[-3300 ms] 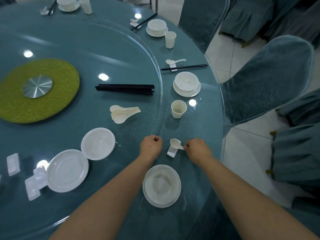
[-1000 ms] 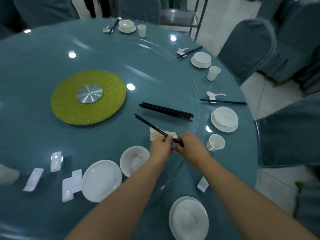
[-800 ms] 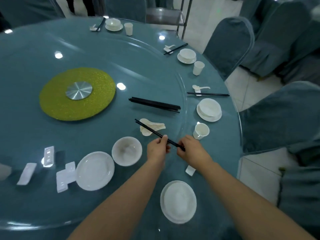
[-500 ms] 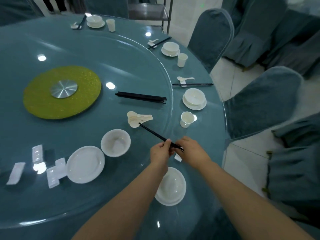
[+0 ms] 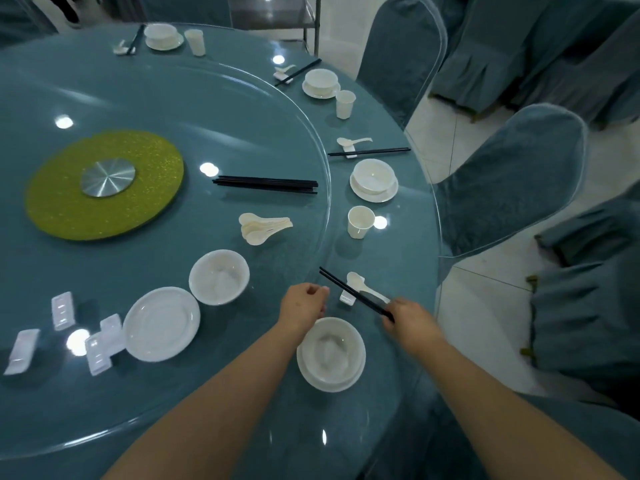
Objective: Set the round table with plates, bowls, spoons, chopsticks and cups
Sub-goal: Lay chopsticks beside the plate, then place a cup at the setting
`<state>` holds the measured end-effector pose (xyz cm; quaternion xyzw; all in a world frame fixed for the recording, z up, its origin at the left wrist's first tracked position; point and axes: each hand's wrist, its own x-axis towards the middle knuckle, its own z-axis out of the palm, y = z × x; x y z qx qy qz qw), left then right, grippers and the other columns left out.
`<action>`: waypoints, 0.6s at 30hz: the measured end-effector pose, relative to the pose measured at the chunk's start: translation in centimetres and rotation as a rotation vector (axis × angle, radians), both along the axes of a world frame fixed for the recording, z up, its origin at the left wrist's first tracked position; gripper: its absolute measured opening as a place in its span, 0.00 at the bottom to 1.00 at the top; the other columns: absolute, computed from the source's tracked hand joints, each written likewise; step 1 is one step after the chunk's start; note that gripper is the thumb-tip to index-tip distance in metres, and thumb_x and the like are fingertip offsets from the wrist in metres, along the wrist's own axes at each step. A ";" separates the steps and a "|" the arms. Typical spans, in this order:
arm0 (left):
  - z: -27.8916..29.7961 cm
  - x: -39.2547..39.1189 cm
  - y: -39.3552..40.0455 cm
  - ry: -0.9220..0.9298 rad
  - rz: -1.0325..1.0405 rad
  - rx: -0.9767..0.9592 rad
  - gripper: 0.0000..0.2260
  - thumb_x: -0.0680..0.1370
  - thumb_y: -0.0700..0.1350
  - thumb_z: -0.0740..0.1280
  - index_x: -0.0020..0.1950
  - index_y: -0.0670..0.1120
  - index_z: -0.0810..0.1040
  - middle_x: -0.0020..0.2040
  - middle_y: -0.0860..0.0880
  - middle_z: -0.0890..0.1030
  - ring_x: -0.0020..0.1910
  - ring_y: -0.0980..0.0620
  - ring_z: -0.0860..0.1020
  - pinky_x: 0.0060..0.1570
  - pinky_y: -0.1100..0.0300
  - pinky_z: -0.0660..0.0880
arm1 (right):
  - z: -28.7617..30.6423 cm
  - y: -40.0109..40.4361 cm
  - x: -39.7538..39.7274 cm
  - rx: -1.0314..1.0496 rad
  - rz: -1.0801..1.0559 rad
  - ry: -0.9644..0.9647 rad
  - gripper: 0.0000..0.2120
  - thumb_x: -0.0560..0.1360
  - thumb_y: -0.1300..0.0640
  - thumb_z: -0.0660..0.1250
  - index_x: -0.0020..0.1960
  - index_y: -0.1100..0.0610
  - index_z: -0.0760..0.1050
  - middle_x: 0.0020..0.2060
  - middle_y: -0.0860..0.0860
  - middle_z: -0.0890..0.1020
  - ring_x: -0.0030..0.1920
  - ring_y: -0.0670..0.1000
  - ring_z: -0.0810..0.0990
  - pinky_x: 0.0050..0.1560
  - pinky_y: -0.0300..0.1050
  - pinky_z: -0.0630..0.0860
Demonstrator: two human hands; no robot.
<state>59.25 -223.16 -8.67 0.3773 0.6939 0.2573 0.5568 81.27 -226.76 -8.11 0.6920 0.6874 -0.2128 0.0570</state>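
table (image 5: 104, 81): teal | chopsticks (image 5: 356, 295): black | bowl (image 5: 330, 353): white | turntable disc (image 5: 104, 187): glittery green

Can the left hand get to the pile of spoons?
Probably yes. The left hand holds nothing, and only bare glass lies between it and the pile of spoons just beyond it.

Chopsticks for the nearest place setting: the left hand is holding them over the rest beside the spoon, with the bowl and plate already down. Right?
Not quite. In the head view the right hand holds the chopsticks; the left hand is curled and holds nothing. The rest, spoon and bowl on plate are as said.
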 end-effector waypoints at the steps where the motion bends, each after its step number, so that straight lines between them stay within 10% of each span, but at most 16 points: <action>1: -0.2 -0.1 -0.1 0.024 -0.026 0.013 0.08 0.77 0.49 0.67 0.45 0.46 0.81 0.34 0.49 0.82 0.31 0.54 0.79 0.42 0.57 0.80 | -0.4 -0.2 0.2 -0.011 -0.005 -0.005 0.13 0.79 0.51 0.60 0.55 0.58 0.78 0.51 0.53 0.78 0.52 0.55 0.78 0.49 0.46 0.74; 18: -1.1 -0.6 -1.7 0.108 -0.172 0.069 0.07 0.78 0.47 0.64 0.49 0.49 0.81 0.39 0.53 0.83 0.33 0.59 0.81 0.34 0.66 0.76 | -2.7 -0.4 0.4 -0.075 -0.088 -0.054 0.13 0.79 0.54 0.60 0.57 0.60 0.78 0.53 0.54 0.75 0.53 0.56 0.77 0.51 0.47 0.75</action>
